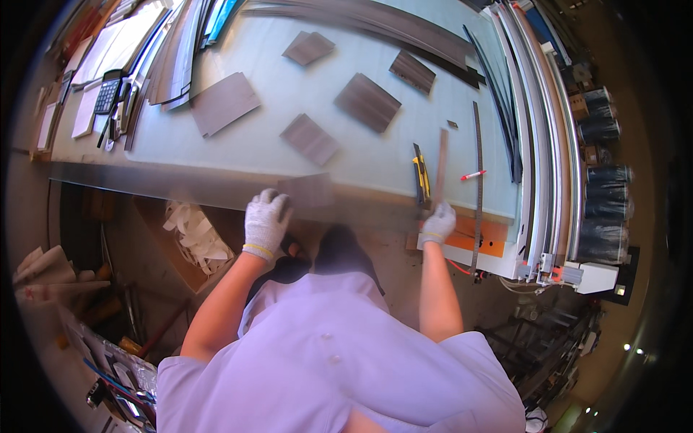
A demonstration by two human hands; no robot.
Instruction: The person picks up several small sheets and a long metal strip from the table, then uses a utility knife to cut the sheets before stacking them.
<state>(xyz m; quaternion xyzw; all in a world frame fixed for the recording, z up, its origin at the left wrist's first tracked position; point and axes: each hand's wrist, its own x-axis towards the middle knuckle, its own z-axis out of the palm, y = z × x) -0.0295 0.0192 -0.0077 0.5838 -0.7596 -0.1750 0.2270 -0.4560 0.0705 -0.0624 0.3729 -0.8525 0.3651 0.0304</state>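
My left hand [266, 225], in a light grey work glove, is at the table's near edge. Its fingers are closed at the left side of a small grey-brown rectangular sheet piece [309, 190], which is blurred. Farther right, my gloved right hand [438, 223] grips the lower end of a narrow brownish strip [442, 166] that points away from me. Just left of that strip lies a yellow and black utility knife [421, 176]. To its right are a red and white marker [473, 175] and a long dark ruler [477, 159].
Several cut sheet pieces [368, 102] lie across the pale table [274, 162]. Long dark strips [390, 25] cover its far side, and a calculator [108, 92] sits at the left. Metal rails [548, 144] line the right. Below is a box of white scraps [195, 234].
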